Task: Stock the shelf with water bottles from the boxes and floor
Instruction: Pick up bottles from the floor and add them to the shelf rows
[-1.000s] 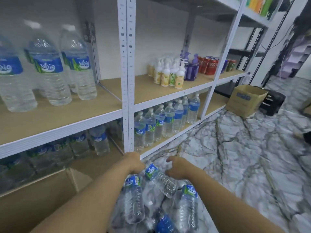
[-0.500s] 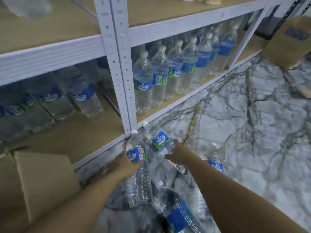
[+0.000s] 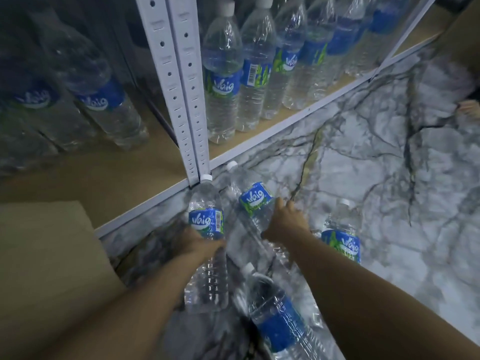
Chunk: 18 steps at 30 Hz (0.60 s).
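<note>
The bottom shelf (image 3: pixel 109 178) is offering me bare board in its left bay; the white upright post (image 3: pixel 179 100) is blocking straight ahead, and a bottle row (image 3: pixel 259 74) is filling the right bay's front.

- bottle by the post (image 3: pixel 206 222) was clear, white-capped; blue label, white script, green leaf motif, white barcode patch.
- bottle to its right (image 3: pixel 255 201) carried the same blue-and-green label.
- nearest bottle (image 3: pixel 279 326) showed a blue label and a white cap.
- shelved bottles (image 3: pixel 223 81) bore matching labels.
- shelf post (image 3: pixel 179 87) was white, with rows of punched holes.
- shelf boards (image 3: pixel 104 175) were tan.
- floor (image 3: pixel 389 178) was white-grey marble, dark branching veins.
- box (image 3: pixel 46 255), near left, was plain tan.
</note>
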Motion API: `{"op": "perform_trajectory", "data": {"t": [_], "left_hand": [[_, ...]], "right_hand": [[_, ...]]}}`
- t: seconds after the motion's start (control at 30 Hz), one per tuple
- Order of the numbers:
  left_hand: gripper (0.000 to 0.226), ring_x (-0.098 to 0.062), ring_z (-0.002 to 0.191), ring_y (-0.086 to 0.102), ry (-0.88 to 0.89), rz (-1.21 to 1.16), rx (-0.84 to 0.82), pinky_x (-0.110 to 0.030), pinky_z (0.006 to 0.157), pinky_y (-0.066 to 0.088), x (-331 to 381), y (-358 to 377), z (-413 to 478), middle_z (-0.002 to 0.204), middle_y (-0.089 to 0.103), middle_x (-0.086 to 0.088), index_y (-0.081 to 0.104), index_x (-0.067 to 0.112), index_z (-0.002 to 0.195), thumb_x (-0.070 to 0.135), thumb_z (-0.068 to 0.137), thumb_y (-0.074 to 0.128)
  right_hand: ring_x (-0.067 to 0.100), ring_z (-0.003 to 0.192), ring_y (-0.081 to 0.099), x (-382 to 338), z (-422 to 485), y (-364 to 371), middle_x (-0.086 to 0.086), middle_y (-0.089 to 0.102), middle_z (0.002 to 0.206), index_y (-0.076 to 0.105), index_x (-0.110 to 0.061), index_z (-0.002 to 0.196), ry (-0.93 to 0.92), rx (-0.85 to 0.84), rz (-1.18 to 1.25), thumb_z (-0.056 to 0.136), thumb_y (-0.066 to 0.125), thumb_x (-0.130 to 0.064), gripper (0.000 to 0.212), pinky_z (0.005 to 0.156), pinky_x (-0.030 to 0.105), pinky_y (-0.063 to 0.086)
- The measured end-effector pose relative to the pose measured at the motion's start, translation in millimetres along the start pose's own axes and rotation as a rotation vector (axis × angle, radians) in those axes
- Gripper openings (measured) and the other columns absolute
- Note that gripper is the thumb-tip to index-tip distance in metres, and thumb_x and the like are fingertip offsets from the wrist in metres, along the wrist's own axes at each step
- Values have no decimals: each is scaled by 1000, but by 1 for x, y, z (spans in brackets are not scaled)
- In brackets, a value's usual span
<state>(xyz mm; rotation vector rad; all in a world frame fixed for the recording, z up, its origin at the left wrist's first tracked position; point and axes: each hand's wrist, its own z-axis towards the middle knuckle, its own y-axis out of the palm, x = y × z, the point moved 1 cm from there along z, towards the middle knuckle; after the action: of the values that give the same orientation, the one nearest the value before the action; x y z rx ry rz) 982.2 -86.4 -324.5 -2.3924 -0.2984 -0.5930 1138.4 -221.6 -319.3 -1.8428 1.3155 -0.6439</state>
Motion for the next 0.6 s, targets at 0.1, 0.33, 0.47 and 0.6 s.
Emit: {"op": "perform_trajectory", "data": {"t": [0.1, 0.33, 0.47, 0.6], "left_hand": [[73, -15, 78, 69, -38, 117, 24, -27, 70, 59, -12, 1, 4, 86, 73, -1, 73, 17, 85, 51, 20, 76], [86, -16, 74, 69, -52, 52, 96, -28, 67, 60, -30, 6, 17, 83, 72, -1, 70, 13, 85, 54, 11, 81], [81, -17, 73, 70, -71, 23, 105, -24, 60, 57, -23, 4, 11, 84, 72, -3, 70, 13, 85, 46, 11, 76], [56, -15, 74, 69, -60, -52, 33, -19, 57, 52, -3, -10, -13, 85, 73, -4, 72, 13, 84, 29, 33, 87]], "right_hand": [[38, 138, 33, 10, -2, 11, 12, 26, 151, 21, -18, 152, 48, -145, 16, 65, 83, -48, 111, 108, 50, 42], [33, 128, 48, 24, -9, 26, 17, 46, 141, 21, -3, 148, 67, -97, 382, 69, 82, -55, 113, 103, 38, 44], [28, 113, 58, 25, -15, 28, 11, 57, 126, 36, -12, 135, 88, 23, 445, 67, 81, -45, 88, 94, 37, 50], [30, 120, 55, 25, -29, 19, 12, 57, 130, 35, -11, 139, 84, 119, 487, 66, 85, -37, 92, 97, 38, 46]]}}
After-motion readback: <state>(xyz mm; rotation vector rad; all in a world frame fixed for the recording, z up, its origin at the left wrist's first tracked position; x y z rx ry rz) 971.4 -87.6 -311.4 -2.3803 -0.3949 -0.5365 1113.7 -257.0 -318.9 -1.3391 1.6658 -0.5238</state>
